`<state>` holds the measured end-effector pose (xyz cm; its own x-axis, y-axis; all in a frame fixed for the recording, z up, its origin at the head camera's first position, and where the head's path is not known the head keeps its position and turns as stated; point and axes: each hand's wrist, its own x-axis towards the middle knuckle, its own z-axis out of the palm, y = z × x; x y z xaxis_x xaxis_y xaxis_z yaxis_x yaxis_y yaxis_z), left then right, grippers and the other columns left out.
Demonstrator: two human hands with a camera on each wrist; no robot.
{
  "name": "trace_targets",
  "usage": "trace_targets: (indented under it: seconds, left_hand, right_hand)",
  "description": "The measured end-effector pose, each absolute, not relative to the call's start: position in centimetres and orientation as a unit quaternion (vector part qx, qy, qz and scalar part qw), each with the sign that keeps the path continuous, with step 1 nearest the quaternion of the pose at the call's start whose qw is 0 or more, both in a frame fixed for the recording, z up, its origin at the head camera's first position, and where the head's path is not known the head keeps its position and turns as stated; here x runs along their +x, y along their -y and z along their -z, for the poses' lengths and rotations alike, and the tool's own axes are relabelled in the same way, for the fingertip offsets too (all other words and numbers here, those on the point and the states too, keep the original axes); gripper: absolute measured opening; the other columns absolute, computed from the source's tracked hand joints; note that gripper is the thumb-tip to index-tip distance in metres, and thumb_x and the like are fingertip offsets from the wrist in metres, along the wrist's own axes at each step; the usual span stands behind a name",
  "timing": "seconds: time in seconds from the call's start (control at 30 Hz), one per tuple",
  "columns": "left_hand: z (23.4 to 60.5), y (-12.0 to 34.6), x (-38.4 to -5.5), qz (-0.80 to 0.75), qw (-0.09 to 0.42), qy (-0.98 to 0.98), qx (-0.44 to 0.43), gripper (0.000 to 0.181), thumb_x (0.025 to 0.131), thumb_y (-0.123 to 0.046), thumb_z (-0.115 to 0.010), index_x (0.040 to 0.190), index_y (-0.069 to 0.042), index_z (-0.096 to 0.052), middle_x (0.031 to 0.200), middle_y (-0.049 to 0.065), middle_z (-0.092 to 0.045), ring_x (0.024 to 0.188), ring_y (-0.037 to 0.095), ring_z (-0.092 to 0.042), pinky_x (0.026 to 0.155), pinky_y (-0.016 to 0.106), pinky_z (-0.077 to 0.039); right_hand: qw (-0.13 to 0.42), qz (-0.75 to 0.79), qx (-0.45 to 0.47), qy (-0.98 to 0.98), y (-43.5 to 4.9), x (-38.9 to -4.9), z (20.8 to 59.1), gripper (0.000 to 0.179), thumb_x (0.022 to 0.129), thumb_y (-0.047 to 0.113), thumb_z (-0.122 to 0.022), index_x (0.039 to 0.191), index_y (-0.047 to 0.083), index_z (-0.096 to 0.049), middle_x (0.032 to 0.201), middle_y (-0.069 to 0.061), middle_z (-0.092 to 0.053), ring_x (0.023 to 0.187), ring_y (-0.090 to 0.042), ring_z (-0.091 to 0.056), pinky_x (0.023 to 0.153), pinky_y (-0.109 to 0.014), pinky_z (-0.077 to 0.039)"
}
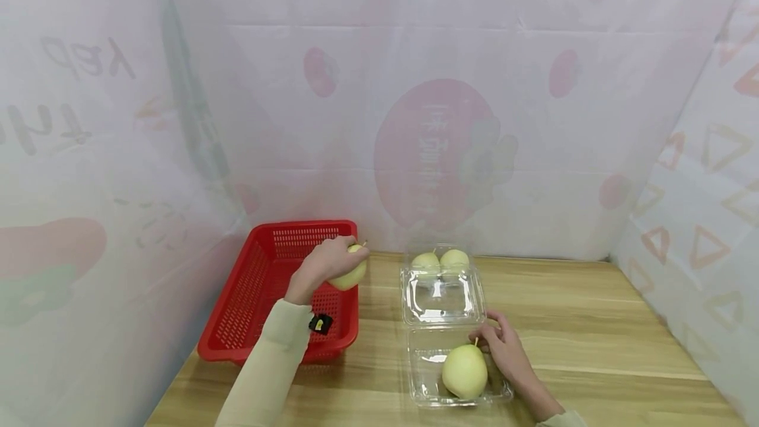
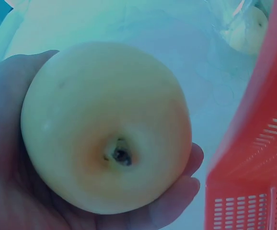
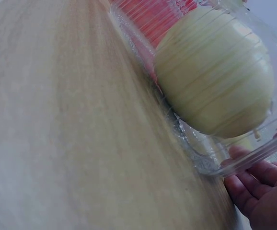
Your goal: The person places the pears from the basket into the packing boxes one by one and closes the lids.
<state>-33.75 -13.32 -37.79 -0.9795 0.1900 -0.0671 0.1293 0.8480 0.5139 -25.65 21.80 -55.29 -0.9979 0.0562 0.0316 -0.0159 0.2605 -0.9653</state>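
My left hand (image 1: 328, 263) grips a yellow-green pear (image 1: 350, 275) above the right rim of the red basket (image 1: 351, 342). In the left wrist view the fingers curl round this pear (image 2: 105, 96), whose dark hollow end faces the camera. A second pear (image 1: 465, 372) sits in the near half of a clear plastic clamshell box (image 1: 422, 387). At that box's right far corner, my right hand (image 1: 504, 348) pinches the rim. The right wrist view has its fingers (image 3: 259, 175) on both sides of the clear edge, beside the pear (image 3: 215, 72).
Behind the near tray lies a clear lid (image 1: 441, 298), folded back. Two more pears (image 1: 454, 261) stand in clear plastic near the back curtain (image 1: 356, 117). A small black device (image 1: 321, 324) shows at the left wrist. Everything stands on a wooden table (image 1: 569, 321).
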Motion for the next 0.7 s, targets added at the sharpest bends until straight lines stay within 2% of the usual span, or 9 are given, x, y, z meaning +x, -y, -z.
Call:
trace_targets:
  seconds: [0.13, 0.37, 0.7]
  left_hand:
    - [37.8, 12.8, -33.1, -0.279, 0.053, -0.955, 0.086, 0.046, 0.091, -0.047, -0.048, 0.125, -0.017, -0.059, 0.076, 0.006, -0.059, 0.062, 0.019, -0.055, 0.054, 0.029, -0.043]
    - [37.6, 11.6, -32.0, -0.290, 0.038, -0.950, 0.110, 0.033, 0.086, -0.041, -0.050, 0.108, -0.019, -0.061, 0.071, 0.004, -0.058, 0.058, 0.018, -0.052, 0.053, 0.030, -0.042]
    - [38.0, 10.1, -31.3, -0.305, 0.019, -0.944, 0.126, 0.034, 0.088, -0.040, -0.049, 0.113, -0.021, -0.062, 0.066, 0.002, -0.053, 0.054, 0.015, -0.047, 0.052, 0.030, -0.039]
  right_hand:
    - [0.030, -0.605, -0.015, 0.795, -21.8, -25.7, 55.3, 0.045, 0.101, 0.015, -0.048, 0.141, -0.001, -0.037, 0.100, -0.021, -0.072, 0.082, -0.015, -0.069, 0.076, -0.023, -0.055]
    - [0.032, -0.600, -0.014, 0.799, -21.8, -25.8, 55.1, 0.046, 0.101, 0.017, -0.049, 0.141, -0.002, -0.037, 0.100, -0.020, -0.072, 0.082, -0.015, -0.069, 0.076, -0.023, -0.055]
    - [0.033, -0.606, -0.016, 0.795, -21.9, -25.9, 54.9, 0.045, 0.101, 0.017, -0.049, 0.141, -0.001, -0.038, 0.100, -0.020, -0.072, 0.083, -0.017, -0.069, 0.076, -0.023, -0.055]
